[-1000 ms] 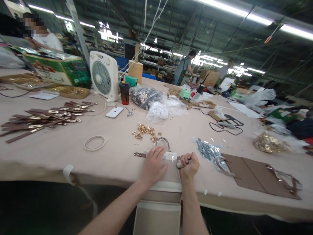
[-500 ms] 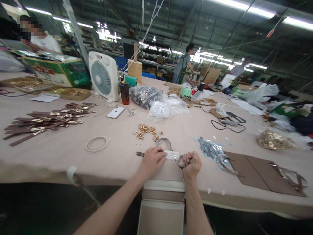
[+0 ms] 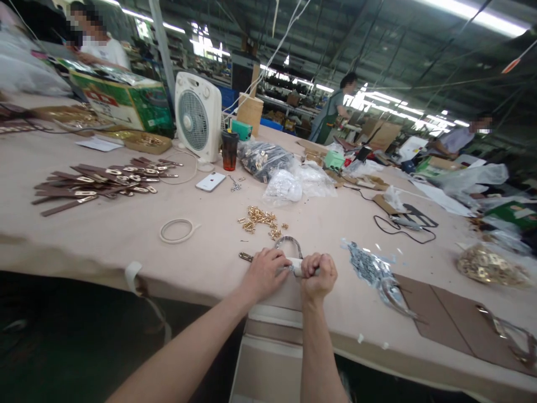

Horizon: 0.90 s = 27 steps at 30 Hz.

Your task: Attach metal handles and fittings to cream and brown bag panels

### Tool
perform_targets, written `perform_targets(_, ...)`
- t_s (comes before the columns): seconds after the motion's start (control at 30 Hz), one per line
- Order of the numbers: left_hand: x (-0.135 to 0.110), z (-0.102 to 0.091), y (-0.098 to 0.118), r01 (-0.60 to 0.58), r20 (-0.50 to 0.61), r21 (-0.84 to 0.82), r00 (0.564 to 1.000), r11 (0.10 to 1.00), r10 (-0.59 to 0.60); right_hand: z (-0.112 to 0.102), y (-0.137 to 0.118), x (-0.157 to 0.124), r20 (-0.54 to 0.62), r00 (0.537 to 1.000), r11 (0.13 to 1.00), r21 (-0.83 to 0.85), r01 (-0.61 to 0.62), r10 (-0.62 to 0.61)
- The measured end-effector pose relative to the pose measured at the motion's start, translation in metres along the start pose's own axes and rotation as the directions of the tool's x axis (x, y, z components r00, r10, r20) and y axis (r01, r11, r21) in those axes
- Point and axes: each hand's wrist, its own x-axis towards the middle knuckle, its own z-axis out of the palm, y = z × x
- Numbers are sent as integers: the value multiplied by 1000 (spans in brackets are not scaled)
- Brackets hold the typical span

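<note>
My left hand (image 3: 265, 273) lies at the table's near edge with its fingers bent together over a brown strap. The metal-fitted end of that strap (image 3: 245, 257) sticks out to the left of the hand. Closed in a fist, my right hand (image 3: 319, 274) grips a pale tool with a rounded handle (image 3: 297, 267), whose end meets the left fingertips; its working tip is hidden. Behind both hands arches a dark curved bag handle (image 3: 289, 240). Below them a beige bag panel (image 3: 272, 350) hangs over the edge. Small gold fittings (image 3: 260, 218) are heaped just beyond.
Brown straps with buckles (image 3: 104, 182), a tape ring (image 3: 178, 229) and a phone (image 3: 211, 181) lie left. A fan (image 3: 197, 115) and dark cup (image 3: 229, 151) stand behind. Silvery pieces (image 3: 369, 266) and a brown bag panel (image 3: 453, 316) lie right. Other people work farther back.
My right fist has moved left, bringing the pale tool against my left fingertips and over the white piece there. My left hand stays on the strap. The view has swung slightly left.
</note>
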Motion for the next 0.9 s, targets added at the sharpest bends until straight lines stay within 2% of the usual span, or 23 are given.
perform_targets(0.13,0,-2,0,-8,-4,0,1000,1000,8,5,9,-10,-45,999,999,-26,21,-22)
perform_targets(0.33,1,-1,-1,-5,-3,13,1000,1000,5,8,9,-12,-78,994,996,-57,75,-80)
perform_targets(0.9,1,0,-6,8,18,3,1000,1000,-8,17,19,-6,-88,991,973,-215,80,-101)
